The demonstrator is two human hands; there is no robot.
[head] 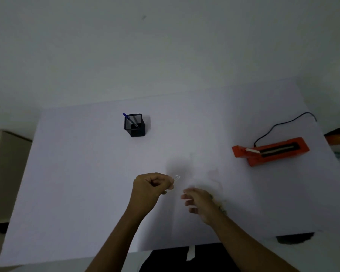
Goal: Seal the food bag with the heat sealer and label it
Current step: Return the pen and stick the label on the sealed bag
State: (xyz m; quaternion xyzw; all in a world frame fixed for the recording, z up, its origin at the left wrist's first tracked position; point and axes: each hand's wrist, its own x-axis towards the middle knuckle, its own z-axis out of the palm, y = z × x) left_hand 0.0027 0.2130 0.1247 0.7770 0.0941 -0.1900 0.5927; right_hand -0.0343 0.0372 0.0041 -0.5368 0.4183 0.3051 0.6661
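Observation:
A clear food bag (214, 179) lies faintly visible on the white table (86, 173), with some greenish contents (222, 207) showing beside my right wrist. My left hand (152, 186) is curled and pinches a small clear plastic edge (176, 177) of it near the table's middle. Just right of it, my right hand (197, 201) is blurred with its fingers loosely bent over the bag; its grip does not show. The orange heat sealer (271, 151) sits at the right with its lid raised and a black cord (279, 124) running back from it.
A black mesh pen holder (134, 125) with a blue pen (126, 116) stands at the back centre. A beige box (6, 173) is off the table's left edge. A dark object (294, 237) lies at the front right corner.

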